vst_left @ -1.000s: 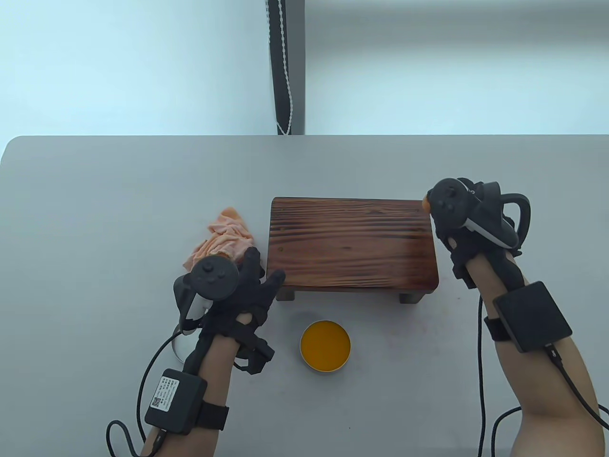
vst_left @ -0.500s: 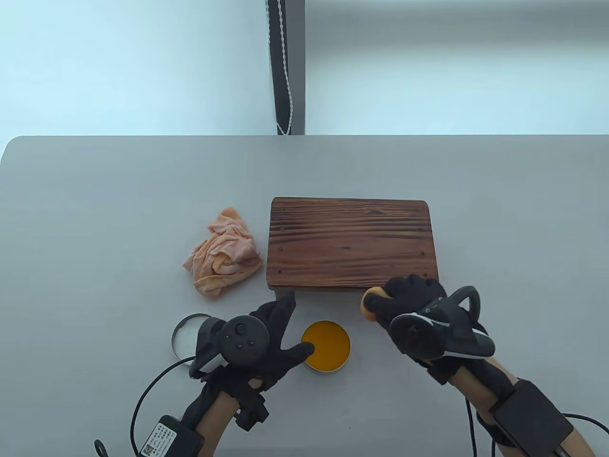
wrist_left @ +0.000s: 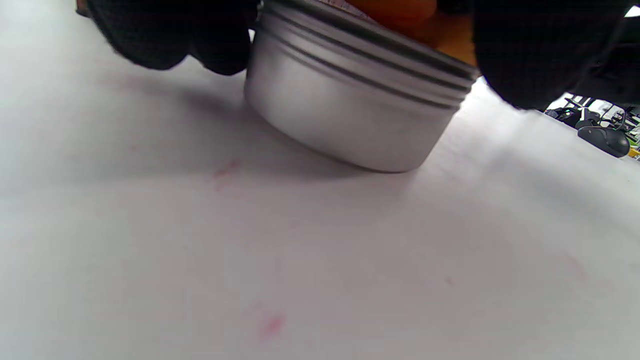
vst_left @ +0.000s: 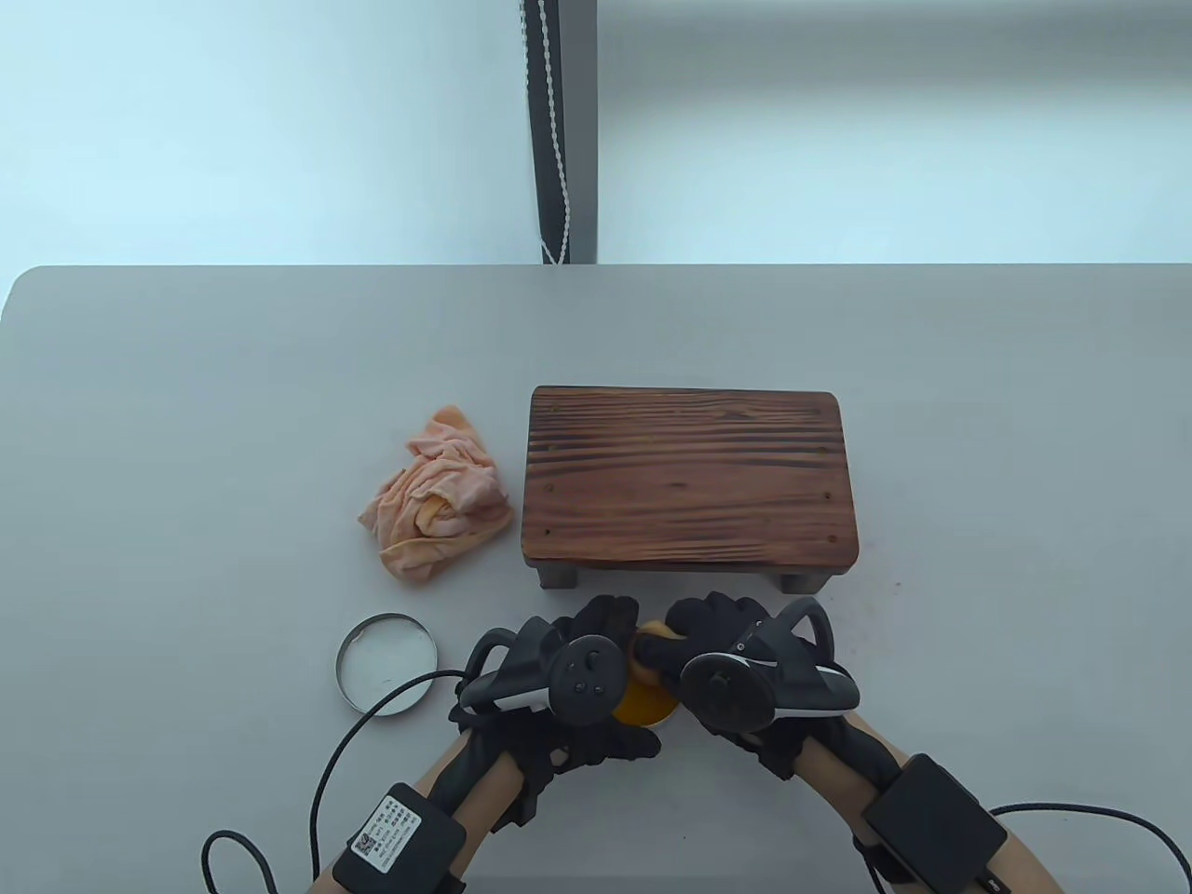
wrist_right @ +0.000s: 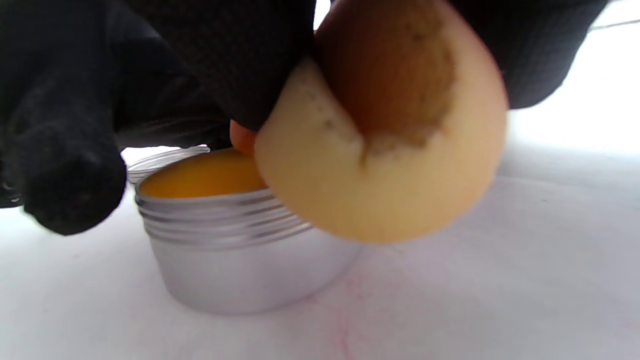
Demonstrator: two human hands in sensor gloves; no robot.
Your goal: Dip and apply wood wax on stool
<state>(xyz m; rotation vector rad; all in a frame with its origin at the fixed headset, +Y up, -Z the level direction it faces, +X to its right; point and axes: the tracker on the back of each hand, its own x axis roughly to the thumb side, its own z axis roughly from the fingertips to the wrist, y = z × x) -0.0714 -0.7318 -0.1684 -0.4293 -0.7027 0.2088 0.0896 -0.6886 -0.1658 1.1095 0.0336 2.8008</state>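
A dark wooden stool (vst_left: 689, 480) stands mid-table. In front of it sits an open metal tin of orange wax (vst_left: 643, 708), also in the left wrist view (wrist_left: 350, 110) and right wrist view (wrist_right: 235, 250). My left hand (vst_left: 582, 684) grips the tin's sides with its fingers (wrist_left: 530, 55). My right hand (vst_left: 717, 666) holds a round pale sponge (wrist_right: 390, 150), with a wax-stained patch, over the tin's rim; it shows between the hands in the table view (vst_left: 652, 643). Whether the sponge touches the wax is hidden.
A crumpled orange cloth (vst_left: 433, 498) lies left of the stool. The tin's lid (vst_left: 386, 663) lies on the table left of my left hand, with the glove cable across it. The grey table (vst_left: 186, 419) has faint pink stains.
My right hand carried the sponge from the stool's far right corner down to the tin. My left hand moved from beside the cloth to grip the tin.
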